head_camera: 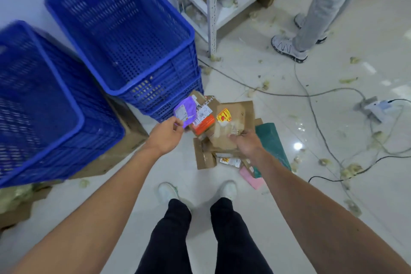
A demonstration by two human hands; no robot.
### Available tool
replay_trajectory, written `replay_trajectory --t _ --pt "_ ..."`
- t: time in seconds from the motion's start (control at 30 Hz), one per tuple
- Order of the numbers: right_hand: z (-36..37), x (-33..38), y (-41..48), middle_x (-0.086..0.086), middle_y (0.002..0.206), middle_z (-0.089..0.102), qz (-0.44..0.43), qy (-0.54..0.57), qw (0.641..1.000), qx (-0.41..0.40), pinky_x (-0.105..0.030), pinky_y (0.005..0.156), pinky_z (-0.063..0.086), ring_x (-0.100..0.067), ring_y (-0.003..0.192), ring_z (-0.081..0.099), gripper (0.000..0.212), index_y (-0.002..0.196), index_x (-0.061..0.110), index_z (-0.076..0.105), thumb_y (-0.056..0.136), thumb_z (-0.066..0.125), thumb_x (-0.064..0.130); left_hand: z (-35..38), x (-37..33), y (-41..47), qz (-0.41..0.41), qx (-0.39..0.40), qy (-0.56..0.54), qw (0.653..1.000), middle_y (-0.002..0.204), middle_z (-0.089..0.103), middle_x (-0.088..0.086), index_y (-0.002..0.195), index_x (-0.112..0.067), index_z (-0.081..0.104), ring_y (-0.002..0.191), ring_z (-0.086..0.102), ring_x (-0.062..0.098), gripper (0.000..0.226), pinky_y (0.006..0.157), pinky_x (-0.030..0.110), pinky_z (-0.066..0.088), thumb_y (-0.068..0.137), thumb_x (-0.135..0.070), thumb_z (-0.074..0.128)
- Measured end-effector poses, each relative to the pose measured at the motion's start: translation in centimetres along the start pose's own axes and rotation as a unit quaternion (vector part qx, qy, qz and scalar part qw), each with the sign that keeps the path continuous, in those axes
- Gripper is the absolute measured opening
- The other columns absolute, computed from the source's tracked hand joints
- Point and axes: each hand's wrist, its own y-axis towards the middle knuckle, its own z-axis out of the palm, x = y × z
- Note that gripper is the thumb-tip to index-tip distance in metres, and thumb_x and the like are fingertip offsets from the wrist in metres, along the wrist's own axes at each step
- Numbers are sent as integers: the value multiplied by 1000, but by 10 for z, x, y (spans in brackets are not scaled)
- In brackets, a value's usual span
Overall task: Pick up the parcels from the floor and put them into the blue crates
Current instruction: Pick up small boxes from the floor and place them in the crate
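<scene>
Left hand (165, 134) on purple parcel (185, 110) corner

Glossy floor (255, 78), cables (311, 95) — white shelving (212, 6)

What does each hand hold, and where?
Left hand pinches the purple pouch by its lower edge. Right hand touches a brown box; grip unclear.

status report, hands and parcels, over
Left hand pinches purple parcel. Right hand on brown box in floor pile, grip unclear. Blue crates just left; cables lie right.
</scene>
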Motion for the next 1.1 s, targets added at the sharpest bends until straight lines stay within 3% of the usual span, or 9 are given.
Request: replay_trajectory --t 0.1,0.27,0.4,0.47,0.57,0.67,0.73,0.9,1.1 --pt "8 44 -23 5 95 70 -51 -13 998 29 -30 82 54 -10 85 65 17 104 23 67 88 71 25 -40 7 -18 -16 -32 -22 999 110 71 6 113 -18 66 108 64 28 21 98 36 48 97 -24 53" --pt "40 106 -50 3 100 67 -93 -44 993 62 -19 57 49 -10 78 63 20 101 21 54 90 70 26 -99 28 -36 -23 -81 -62 995 104 71 -1 108 -23 65 101 64 24 18 90 37 52 97 -26 51" --pt "80 156 -50 5 101 69 -127 -83 986 69 -38 81 56 -16 91 67 41 109 23 60 77 74 43 -151 46 -33 -17 -111 -68 991 103 69 0 111 -20 66 101 63 26 21 93 37 50 99 -25 49" --pt "101 185 -49 4 98 68 -137 -86 984 68 -42 88 55 -18 92 67 34 100 23 59 76 75 41 -175 58 -23 -10 -124 -76 989 101 67 -1 113 -17 66 102 62 25 23 94 36 49 100 -24 49" --pt "137 222 -51 -2 101 66 -151 -59 985 59 -34 76 55 -19 92 67 20 93 20 56 85 73 26 -208 83 -4 5 -127 -94 987 103 67 -2 112 -18 66 101 62 23 22 94 37 50 100 -26 48" --pt "173 242 -47 -3 112 63 -145 -62 987 33 -32 76 54 -20 99 65 47 118 13 52 82 74 34 -234 116 15 13 -118 -115 986 105 67 -4 111 -25 65 96 63 18 21 89 36 53 101 -28 46" --pt "195 253 -41 -4 111 63 -144 -66 987 13 -36 79 56 -21 99 65 53 121 14 51 80 74 39 -249 136 27 23 -109 -122 986 104 67 -6 110 -28 64 93 64 16 21 86 37 55 101 -30 45" --pt "230 288 -29 -6 110 62 -139 -79 987 -13 -33 67 55 -24 95 66 46 116 13 48 86 70 39 -290 161 51 55 -79 -99 990 110 60 -4 122 -22 60 97 60 17 26 82 34 50 104 -32 43" --pt "247 318 8 -7 106 63 -145 -114 983 -19 -31 66 50 -20 85 62 51 121 8 52 86 69 40 -308 174 92 50 -65 -100 992 112 62 -3 125 -22 59 99 60 17 26 84 34 50 105 -31 44"
